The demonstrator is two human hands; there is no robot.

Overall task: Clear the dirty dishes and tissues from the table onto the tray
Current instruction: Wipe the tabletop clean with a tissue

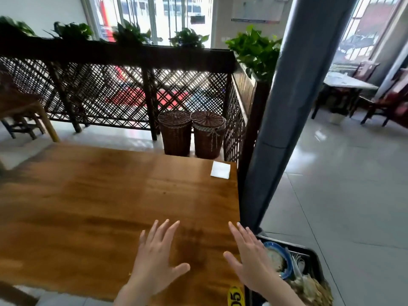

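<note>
A folded white tissue [220,170] lies near the far right corner of the wooden table [99,195]. My left hand [156,259] hovers over the near part of the table with fingers spread and holds nothing. My right hand [251,259] is spread flat at the table's right edge, also holding nothing. Just beyond that edge, lower down, a black tray [313,259] carries a blue-rimmed dirty bowl [279,259], other dishes and crumpled tissues [313,288].
A grey pillar [287,107] rises right beside the table's right edge. Two wicker baskets [192,131] stand behind the table against a dark lattice partition topped with plants. A chair is at far left. A yellow number sticker [235,297] sits on the near table edge.
</note>
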